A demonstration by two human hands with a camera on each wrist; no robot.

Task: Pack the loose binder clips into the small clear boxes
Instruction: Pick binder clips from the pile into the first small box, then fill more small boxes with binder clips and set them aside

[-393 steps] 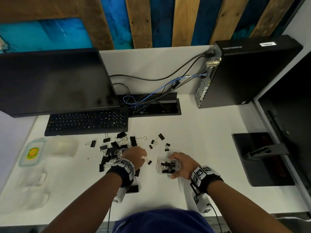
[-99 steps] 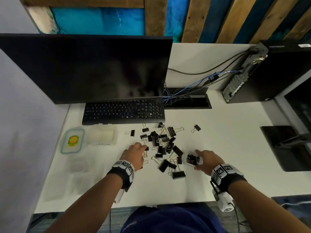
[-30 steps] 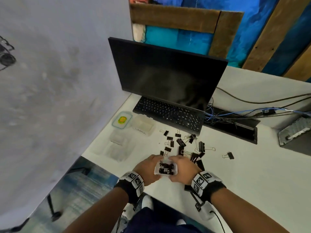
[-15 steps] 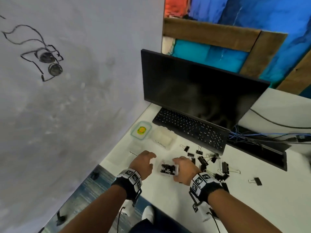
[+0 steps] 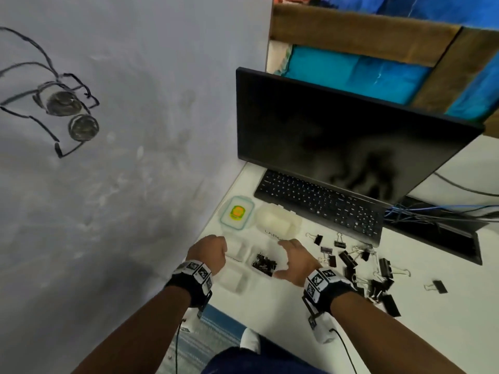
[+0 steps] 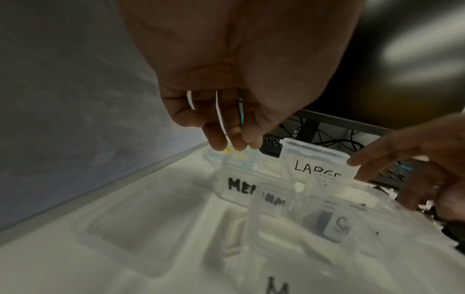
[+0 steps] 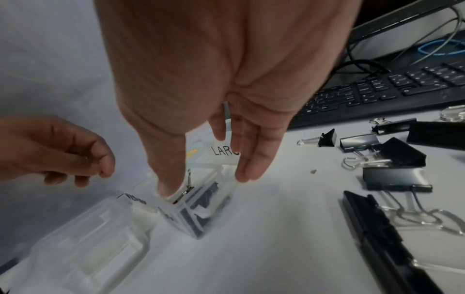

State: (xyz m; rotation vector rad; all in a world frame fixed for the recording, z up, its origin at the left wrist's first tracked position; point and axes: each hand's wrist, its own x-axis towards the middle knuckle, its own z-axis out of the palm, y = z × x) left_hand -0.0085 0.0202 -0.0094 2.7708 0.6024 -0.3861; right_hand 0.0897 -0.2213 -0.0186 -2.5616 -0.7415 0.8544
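A small clear box holding several small black binder clips sits on the white desk among other clear boxes. My right hand straddles it with straight fingers, the thumb tip touching its near rim and the fingertips by its far side. My left hand hovers to the left over a box marked MEDIUM, fingers loosely curled with nothing seen in them. Loose binder clips of mixed sizes lie scattered to the right.
A box marked LARGE and a lid with a green and orange sticker lie behind the hands. More clear boxes sit at the desk's front left. A keyboard, monitor and grey wall hem the area.
The box of clips has moved left, away from the clip pile, and now stands among the other clear boxes. My right hand's fingers have straightened around it; the left hand shifted left.
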